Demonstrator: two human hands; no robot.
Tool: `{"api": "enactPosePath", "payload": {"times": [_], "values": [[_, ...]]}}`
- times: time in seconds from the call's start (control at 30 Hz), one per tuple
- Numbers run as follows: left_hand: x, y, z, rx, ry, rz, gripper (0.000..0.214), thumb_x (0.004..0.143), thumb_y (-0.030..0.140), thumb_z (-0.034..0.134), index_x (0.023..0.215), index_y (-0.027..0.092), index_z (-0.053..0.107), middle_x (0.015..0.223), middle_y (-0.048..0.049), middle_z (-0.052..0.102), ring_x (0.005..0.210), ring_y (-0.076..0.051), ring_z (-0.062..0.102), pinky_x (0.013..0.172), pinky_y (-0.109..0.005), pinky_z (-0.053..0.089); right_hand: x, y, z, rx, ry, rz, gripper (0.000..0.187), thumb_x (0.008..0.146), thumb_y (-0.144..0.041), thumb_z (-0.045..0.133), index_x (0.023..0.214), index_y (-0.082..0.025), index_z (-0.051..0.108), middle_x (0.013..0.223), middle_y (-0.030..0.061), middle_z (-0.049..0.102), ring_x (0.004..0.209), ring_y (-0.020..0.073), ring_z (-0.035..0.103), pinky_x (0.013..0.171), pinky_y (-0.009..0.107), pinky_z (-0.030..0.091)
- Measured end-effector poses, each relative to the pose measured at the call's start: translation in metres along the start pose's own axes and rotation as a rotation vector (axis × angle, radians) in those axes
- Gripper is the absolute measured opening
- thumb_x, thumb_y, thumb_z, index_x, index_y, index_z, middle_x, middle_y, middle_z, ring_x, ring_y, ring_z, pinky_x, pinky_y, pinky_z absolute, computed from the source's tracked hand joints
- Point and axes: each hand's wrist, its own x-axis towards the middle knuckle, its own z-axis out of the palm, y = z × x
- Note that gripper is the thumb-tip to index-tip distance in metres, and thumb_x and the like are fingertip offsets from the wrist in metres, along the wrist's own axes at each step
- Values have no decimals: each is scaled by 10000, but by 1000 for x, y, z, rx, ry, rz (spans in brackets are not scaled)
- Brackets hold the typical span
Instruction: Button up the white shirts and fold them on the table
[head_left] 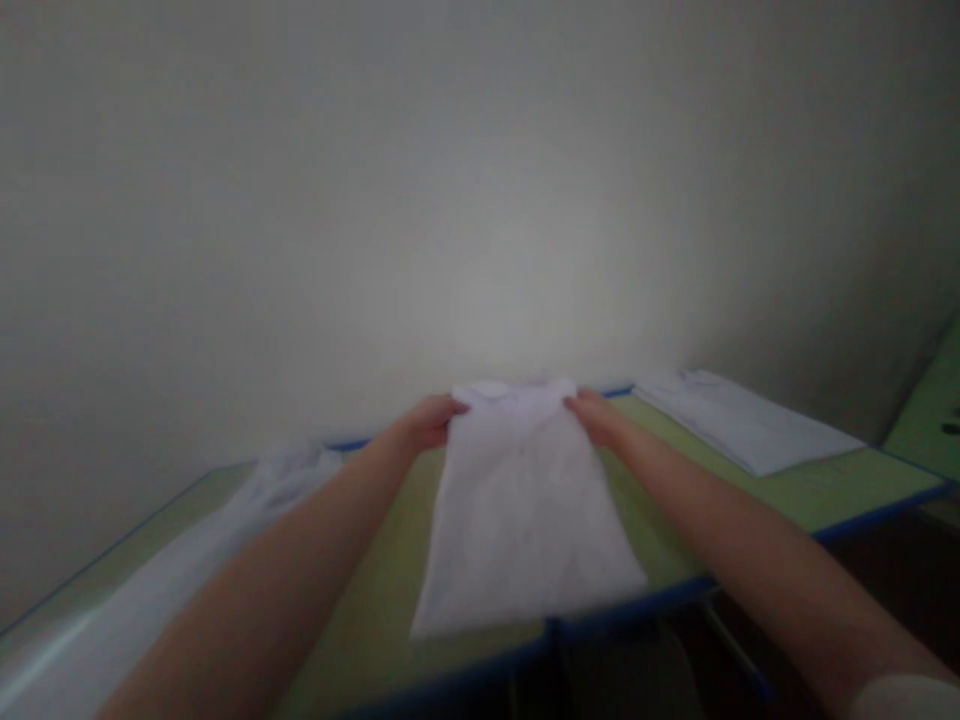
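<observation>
Hands are meeting at the far end of the cloth: the left hand (427, 422) and the right hand (600, 418) are reaching out toward 12 o'clock, each taking one far corner of a long white cloth garment (525, 510). The fingers (450, 408) are looking closed, pinching the fabric at both corners, though blur is softening the detail. The garment is lying flat in the middle of the pale green worktop with blue edging (360, 610), running from the wall end at 12 o'clock back to the near edge at 6 o'clock, where its hem is just overhanging.

Judging from how it is lying, the sides are already turned in, since it is showing as a narrow, even strip. It is not yet doubled along its length, so the shortening folds are looking like what is left.

A loose, rumpled white sheet of fabric (187, 560) is trailing along the worktop at 9 o'clock, near the left forearm but apart from the garment. A neatly folded white garment (742, 425) is resting at 2 o'clock, well apart. A plain grey-white wall (480, 200) is closing off the far side, and a second green surface (930, 410) is showing at 3 o'clock. Nothing is lying on the strip between the hands and the near edge.
</observation>
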Motion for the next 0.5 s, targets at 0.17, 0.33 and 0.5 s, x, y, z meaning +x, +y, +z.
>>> {"api": "enactPosePath", "payload": {"times": [0.17,0.33,0.5], "values": [[-46,54,65,25,-123,341,391,684,18,561,1063,102,606,976,-133,677,915,-243,636,882,-413,491,-55,-42,-53,-4,34,-270,275,846,-163,441,1106,-156,529,996,99,651,817,151,622,731,247,506],[-90,104,154,126,-157,574,423,637,-10,589,1040,116,623,949,-97,676,909,-229,638,864,-429,486,-117,-106,-127,0,154,-513,267,827,-141,488,1092,-155,510,976,74,648,809,147,620,747,298,514],[-77,146,235,299,-73,617,322,621,38,656,938,98,645,937,-112,668,897,-262,632,837,-464,480,-153,-174,-215,-24,214,-634,266,820,-97,522,1081,-150,518,995,68,639,815,127,621,784,313,498]]}}
